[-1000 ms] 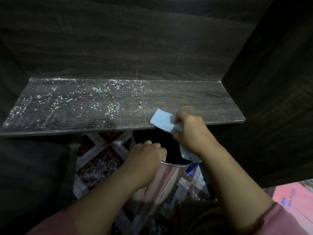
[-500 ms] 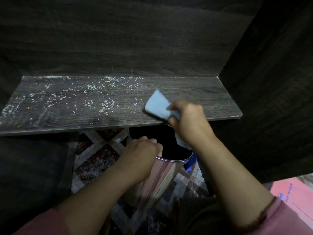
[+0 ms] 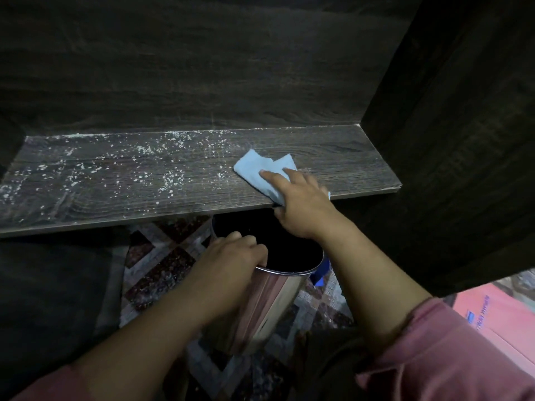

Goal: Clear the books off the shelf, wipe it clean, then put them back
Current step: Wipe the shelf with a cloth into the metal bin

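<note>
R hand [image 3: 301, 204] lies flat, fingers straight, pressing the blue cloth [image 3: 254, 172] on the shelf [image 3: 347, 157], near its right end. White crumbs [image 3: 170, 180] lie to the left, along the shelf's long way. L hand [image 3: 231, 256] grips the bin [image 3: 275, 299] rim, under the front edge.

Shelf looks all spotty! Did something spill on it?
Yes. White specks lie scattered over the left and middle of the dark shelf; what they are cannot be told. The part to the right of the blue cloth, pressed down by the right hand, looks clean. The left hand holds a metal bin below the shelf's front edge.
</note>
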Tool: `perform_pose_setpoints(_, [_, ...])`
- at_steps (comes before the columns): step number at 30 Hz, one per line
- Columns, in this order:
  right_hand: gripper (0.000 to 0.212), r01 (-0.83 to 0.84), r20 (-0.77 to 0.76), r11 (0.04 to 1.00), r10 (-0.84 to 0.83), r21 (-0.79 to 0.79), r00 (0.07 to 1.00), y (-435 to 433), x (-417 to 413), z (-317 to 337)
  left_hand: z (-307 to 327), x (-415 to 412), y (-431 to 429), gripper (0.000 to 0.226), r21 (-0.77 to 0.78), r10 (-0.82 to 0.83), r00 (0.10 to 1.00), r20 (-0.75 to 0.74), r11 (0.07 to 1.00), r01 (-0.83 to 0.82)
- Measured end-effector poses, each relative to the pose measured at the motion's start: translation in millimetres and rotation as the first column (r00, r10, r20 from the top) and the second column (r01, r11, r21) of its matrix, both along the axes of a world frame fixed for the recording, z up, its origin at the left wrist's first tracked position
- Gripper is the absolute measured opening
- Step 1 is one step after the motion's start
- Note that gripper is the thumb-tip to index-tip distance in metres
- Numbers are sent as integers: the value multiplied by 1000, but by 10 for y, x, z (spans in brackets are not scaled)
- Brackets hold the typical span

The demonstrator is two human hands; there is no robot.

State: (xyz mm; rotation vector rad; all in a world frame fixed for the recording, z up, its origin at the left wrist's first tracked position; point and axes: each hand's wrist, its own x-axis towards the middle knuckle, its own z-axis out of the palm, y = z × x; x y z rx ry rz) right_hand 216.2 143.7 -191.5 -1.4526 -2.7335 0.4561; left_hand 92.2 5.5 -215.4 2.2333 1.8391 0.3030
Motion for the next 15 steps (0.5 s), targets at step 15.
perform_pose_setpoints(15, [51,594,-216,761,-553,262,804,847,907,36,-12,156,202,28,-44,2,1000,-28,999,-3])
